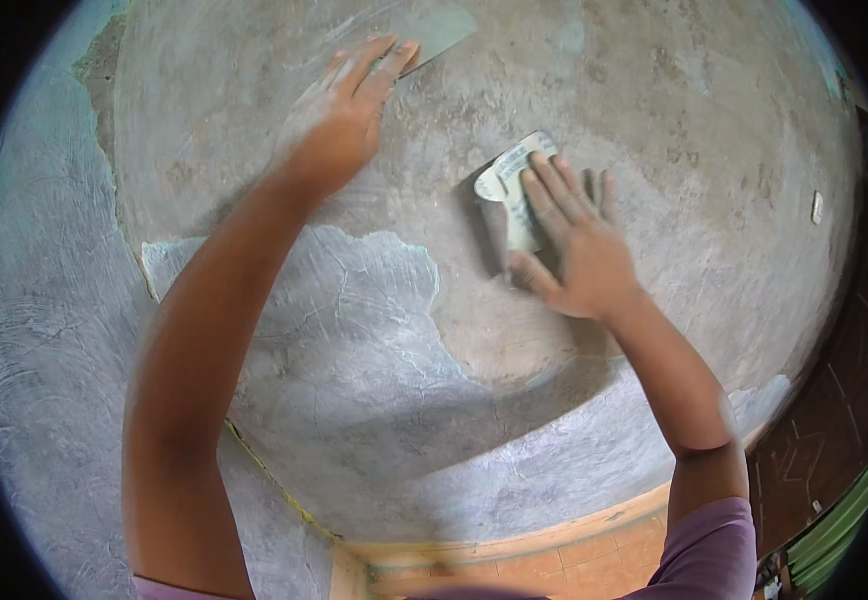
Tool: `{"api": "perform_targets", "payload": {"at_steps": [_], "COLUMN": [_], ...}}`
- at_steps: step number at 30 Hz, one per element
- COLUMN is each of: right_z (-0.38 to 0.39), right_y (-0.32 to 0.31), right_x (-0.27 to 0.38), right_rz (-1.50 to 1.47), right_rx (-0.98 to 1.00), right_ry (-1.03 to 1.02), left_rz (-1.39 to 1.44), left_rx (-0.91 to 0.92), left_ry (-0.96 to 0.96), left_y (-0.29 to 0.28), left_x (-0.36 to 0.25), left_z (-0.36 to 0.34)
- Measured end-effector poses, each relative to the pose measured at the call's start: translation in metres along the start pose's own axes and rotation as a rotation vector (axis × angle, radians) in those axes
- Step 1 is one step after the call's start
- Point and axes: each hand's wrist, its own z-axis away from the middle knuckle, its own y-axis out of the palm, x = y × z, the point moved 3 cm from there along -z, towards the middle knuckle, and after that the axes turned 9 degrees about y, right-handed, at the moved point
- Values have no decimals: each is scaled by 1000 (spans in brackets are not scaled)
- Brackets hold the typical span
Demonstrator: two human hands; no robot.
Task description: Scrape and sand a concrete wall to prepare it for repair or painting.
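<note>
High on the worn plaster wall (pixel 694 270), my left hand (pixel 349 110) lies with fingers stretched out and slightly bent, fingertips beside a pale grey-green straight-edged patch (pixel 439 35); whether that is a loose piece or part of the wall, I cannot tell. Lower and to the right, my right hand (pixel 579 240) grips a folded, pale printed sheet (pixel 514 175), pressed against the wall with fingers over it and thumb at its lower edge. The hand is slightly blurred, and what lies under the sheet is hidden.
Cracked blue-grey coating (pixel 44 350) covers the left side and lower band, with a yellowish seam (pixel 284 490) running down. Orange tiles (pixel 584 560) show at the bottom. At the right are a dark brown panel (pixel 824 400), green fabric (pixel 844 510) and a small white fixture (pixel 817 206).
</note>
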Motion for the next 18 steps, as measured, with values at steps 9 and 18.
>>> {"api": "perform_targets", "payload": {"at_steps": [9, 18], "right_z": [25, 91], "right_y": [21, 32], "right_x": [-30, -106], "right_rz": [-51, -78], "right_rx": [-106, -216], "right_ry": [50, 440], "left_rz": [376, 918], "left_rx": [-173, -353], "left_ry": [-160, -757], "left_y": [-22, -23], "left_x": [-118, -217], "left_z": [3, 41]}}
